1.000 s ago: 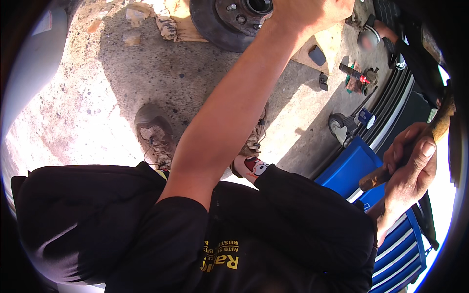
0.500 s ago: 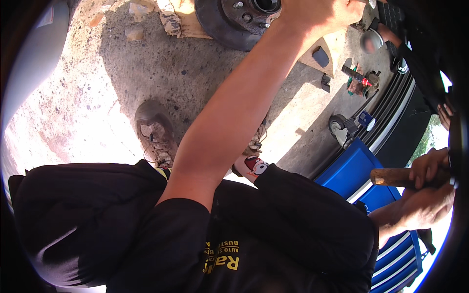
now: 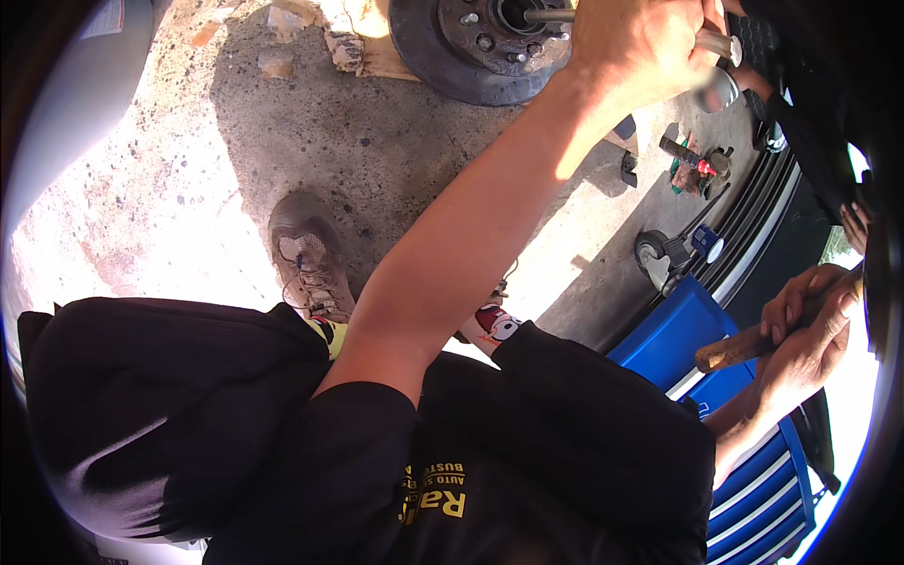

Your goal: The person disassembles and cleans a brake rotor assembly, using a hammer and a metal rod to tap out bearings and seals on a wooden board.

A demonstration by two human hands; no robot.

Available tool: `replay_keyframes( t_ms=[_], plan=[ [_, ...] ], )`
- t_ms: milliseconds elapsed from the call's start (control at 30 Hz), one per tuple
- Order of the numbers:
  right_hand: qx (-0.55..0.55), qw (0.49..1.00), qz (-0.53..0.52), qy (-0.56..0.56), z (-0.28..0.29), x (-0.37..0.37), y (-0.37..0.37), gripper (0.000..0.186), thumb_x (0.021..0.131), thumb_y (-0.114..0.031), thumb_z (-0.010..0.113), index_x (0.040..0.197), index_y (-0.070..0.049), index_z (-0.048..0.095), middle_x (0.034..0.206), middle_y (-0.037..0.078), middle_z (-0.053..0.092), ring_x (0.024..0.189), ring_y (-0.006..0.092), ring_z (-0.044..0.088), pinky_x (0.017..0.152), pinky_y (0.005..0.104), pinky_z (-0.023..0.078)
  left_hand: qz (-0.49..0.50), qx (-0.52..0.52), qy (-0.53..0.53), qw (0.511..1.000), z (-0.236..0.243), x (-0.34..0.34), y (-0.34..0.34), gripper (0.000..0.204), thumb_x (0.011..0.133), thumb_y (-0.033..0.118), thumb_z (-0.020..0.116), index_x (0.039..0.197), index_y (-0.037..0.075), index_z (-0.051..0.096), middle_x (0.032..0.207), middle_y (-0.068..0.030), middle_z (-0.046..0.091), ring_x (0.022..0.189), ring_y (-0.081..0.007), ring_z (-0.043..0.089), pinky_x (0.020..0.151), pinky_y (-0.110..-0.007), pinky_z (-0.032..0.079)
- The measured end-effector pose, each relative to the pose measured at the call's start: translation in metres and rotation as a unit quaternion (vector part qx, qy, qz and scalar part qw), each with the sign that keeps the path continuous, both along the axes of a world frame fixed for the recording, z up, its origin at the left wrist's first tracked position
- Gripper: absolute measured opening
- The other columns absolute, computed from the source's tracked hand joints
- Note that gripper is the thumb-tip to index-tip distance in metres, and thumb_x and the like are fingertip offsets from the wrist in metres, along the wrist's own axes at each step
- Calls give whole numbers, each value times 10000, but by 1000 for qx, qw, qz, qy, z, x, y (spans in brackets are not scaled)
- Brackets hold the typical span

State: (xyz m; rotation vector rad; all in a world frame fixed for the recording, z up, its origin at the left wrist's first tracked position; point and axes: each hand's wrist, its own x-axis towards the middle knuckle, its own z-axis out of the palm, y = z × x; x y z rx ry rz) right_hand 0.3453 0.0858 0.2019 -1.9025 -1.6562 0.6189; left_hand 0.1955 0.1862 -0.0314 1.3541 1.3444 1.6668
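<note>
My left hand (image 3: pixel 645 47) is closed around a metal punch (image 3: pixel 549 16), a straight rod with a flared end (image 3: pixel 720 45) showing past my thumb side. The punch's far end reaches into the centre bore of a wheel hub with a brake disc (image 3: pixel 443 61), which has several studs. At the right, my right hand (image 3: pixel 810 330) grips a wooden handle (image 3: pixel 734 350), its butt pointing left. Whatever sits on the handle's other end is hidden at the dark rim.
Beside the right hand stands a blue tool chest (image 3: pixel 678 325). Another person's hand (image 3: pixel 744 77) shows near the top right. A caster wheel (image 3: pixel 650 250), a black-and-red tool (image 3: pixel 687 155) and broken pieces (image 3: pixel 292 19) lie on the concrete floor (image 3: pixel 179 198).
The punch's end now shows in the hub bore, where it was not visible before. The wooden handle has tilted, its butt lower and further left. The whole view has shifted slightly.
</note>
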Motion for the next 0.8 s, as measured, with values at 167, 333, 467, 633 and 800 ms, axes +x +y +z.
replay_keyframes(
  t_ms=[167, 333, 467, 633, 800],
  plan=[
    [-39, 998, 29, -28, -11, 9, -11, 437, 1117, -460, 433, 982, -53, 516, 684, 11, 443, 491, 50, 383, 442, 207, 309, -26, -48, 11, 998, 1, -10, -4, 242, 861, 200, 725, 1081, 114, 671, 701, -113, 696, 582, -278, 680, 557, -398, 562],
    [-85, 995, 48, -21, -13, 6, -8, 431, 1125, -442, 420, 1022, -35, 517, 701, 7, 457, 513, 38, 381, 445, 200, 317, 61, 24, -51, 997, -10, -2, 0, 260, 862, 198, 731, 1094, 88, 685, 721, -127, 712, 586, -277, 696, 545, -390, 564],
    [-109, 986, 110, -64, -19, -12, -2, 435, 1127, -437, 416, 1039, -30, 541, 705, 3, 460, 529, 25, 382, 459, 186, 320, 67, -16, -43, 997, -5, -6, -1, 357, 866, 195, 725, 1196, 65, 682, 704, -131, 709, 582, -277, 697, 536, -385, 562],
    [-144, 973, 109, -144, -39, -31, 4, 385, 1121, -397, 465, 1038, -47, 603, 649, -50, 449, 487, -1, 359, 432, 186, 278, 64, -63, -105, 990, -4, -9, 2, 387, 881, 188, 700, 1245, 58, 672, 663, -131, 693, 575, -279, 700, 543, -381, 566],
    [-46, 995, 50, -77, 7, -34, 7, 415, 1114, -407, 482, 1041, -14, 595, 695, -17, 491, 531, -1, 401, 486, 196, 324, 12, -94, -48, 994, 9, -16, -1, 356, 886, 173, 693, 1213, 34, 672, 662, -127, 694, 583, -262, 706, 543, -373, 564]
  ],
)
